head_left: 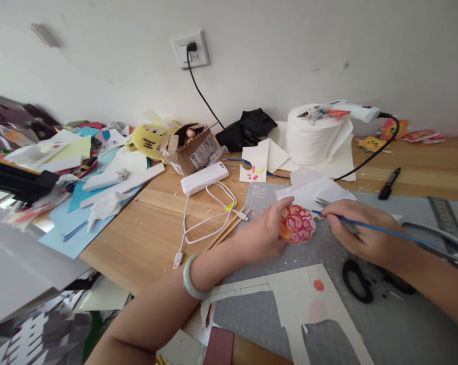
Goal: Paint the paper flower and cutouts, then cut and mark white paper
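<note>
Above a grey cutting mat (343, 329) my left hand (270, 230) is closed on the left edge of a paper cutout (300, 225) with a red and pink scalloped pattern and some orange. My right hand (360, 225) pinches a thin blue brush (381, 230), its tip at the cutout's upper right edge. A pointed grey tip, whose body is hidden, shows beside the right fingers. Behind the hands lies white paper (316, 185). Nearer the front is a cut cream sheet (301, 289) with a small red mark.
Black-handled scissors (358, 281) lie below my right wrist. A marker (389, 183) and ruler (447, 218) are at the right. Behind stands a tissue roll (308, 137) with a corded white tool (352, 110) on top. A white cable (187, 218) and power bank (205, 177) lie left.
</note>
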Available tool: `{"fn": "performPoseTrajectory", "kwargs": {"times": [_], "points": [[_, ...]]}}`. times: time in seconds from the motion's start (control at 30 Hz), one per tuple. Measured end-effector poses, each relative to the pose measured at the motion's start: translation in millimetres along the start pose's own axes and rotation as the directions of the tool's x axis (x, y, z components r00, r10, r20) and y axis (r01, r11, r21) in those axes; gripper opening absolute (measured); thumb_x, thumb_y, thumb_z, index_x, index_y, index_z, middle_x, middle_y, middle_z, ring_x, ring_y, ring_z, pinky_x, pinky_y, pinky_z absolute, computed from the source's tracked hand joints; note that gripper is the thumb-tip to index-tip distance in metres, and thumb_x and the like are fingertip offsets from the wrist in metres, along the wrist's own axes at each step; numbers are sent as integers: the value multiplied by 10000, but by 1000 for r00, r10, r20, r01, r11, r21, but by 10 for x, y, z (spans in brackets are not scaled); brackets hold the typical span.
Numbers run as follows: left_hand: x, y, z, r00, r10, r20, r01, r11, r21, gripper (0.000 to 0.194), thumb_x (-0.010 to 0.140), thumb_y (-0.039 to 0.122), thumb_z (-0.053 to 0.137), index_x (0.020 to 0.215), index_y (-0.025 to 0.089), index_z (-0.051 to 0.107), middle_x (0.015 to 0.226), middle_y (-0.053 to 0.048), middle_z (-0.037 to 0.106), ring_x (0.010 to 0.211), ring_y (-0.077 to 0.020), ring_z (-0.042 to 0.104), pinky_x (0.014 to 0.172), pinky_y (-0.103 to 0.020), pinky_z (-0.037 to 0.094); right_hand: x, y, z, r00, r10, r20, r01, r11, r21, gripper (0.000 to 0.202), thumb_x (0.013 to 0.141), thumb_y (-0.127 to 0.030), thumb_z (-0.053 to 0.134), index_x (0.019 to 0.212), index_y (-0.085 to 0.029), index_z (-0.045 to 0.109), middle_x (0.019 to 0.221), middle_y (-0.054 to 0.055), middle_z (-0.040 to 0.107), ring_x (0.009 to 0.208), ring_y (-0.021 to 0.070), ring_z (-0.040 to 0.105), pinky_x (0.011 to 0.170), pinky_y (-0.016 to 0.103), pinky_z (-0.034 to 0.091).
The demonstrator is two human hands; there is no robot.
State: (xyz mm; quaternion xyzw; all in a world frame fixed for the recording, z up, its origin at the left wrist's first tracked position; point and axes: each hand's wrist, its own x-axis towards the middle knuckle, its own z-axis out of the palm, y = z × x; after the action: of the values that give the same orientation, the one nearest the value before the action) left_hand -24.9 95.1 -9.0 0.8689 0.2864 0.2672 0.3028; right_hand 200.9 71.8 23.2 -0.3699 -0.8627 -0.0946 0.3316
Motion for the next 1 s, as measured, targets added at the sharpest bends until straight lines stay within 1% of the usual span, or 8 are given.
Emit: {"fn": "performPoseTrajectory", "kwargs": {"times": [0.17, 0.27, 0.43, 0.57, 0.7, 0.83, 0.9, 1.0], "points": [[-26, 34, 47, 998, 26, -62, -20, 995, 98, 798, 761, 67, 581, 1399, 148, 109, 1338, -226, 434, 1226, -355, 476, 984, -516, 442, 35, -48, 8, 991, -133, 26, 134, 990, -42, 137, 838, -104, 476, 928, -197, 521, 757, 41, 655, 749, 190, 648, 735, 307, 522], [-28, 33, 60, 995, 61, -82, -50, 991, 124, 787, 773, 71, 580, 1395, 136, 102, 1350, -239, 419, 1220, -356, 481, 978, -505, 452, 54, -79, 4, 988, -150, 47, 152, 987, -49, 127, 837, -97, 462, 909, -183, 520, 730, 54, 649, 730, 194, 646, 719, 305, 520], [-20, 32, 59, 992, 91, -84, -79, 988, 134, 796, 749, 32, 574, 1391, 137, 116, 1339, -220, 438, 1194, -334, 505, 971, -483, 460, 41, -80, -8, 999, 37, 6, -37, 999, 11, 106, 867, -156, 441, 876, -202, 536, 735, 50, 673, 662, 174, 651, 634, 276, 519], [-17, 33, 54, 994, 76, -80, -66, 990, 122, 788, 741, 20, 552, 1389, 149, 124, 1329, -206, 447, 1205, -325, 498, 979, -492, 448, 26, -44, 16, 971, 239, -5, -237, 967, 97, 128, 877, -217, 438, 850, -221, 563, 768, 49, 706, 678, 187, 680, 613, 284, 531], [-15, 33, 47, 996, 58, -62, -51, 993, 107, 789, 740, 29, 561, 1387, 143, 123, 1337, -213, 441, 1217, -334, 486, 986, -501, 440, 20, 6, 76, 885, 463, 44, -462, 864, 201, 177, 869, -276, 446, 784, -235, 597, 720, 23, 716, 650, 199, 692, 551, 289, 532], [-15, 37, 38, 999, -1, -35, 3, 997, 71, 797, 733, 33, 575, 1386, 130, 129, 1323, -224, 452, 1240, -339, 463, 1001, -511, 422, 18, 54, 149, 710, 688, 150, -689, 633, 353, 186, 825, -328, 492, 709, -238, 607, 681, 29, 721, 656, 222, 705, 572, 314, 557], [-16, 43, 34, 999, -21, -24, 22, 998, 58, 793, 738, 32, 570, 1388, 127, 125, 1335, -230, 439, 1253, -336, 450, 1015, -517, 406, 14, 66, 179, 646, 739, 191, -736, 535, 415, 170, 811, -342, 521, 708, -239, 610, 662, 26, 721, 642, 223, 705, 598, 330, 571], [-15, 51, 31, 999, -23, -26, 24, 999, 45, 776, 751, 37, 566, 1389, 120, 132, 1349, -238, 422, 1259, -334, 443, 1029, -522, 388, 17, 64, 211, 609, 762, 222, -731, 430, 530, 137, 804, -322, 556, 717, -236, 617, 627, 14, 718, 604, 208, 702, 580, 313, 583]]}}
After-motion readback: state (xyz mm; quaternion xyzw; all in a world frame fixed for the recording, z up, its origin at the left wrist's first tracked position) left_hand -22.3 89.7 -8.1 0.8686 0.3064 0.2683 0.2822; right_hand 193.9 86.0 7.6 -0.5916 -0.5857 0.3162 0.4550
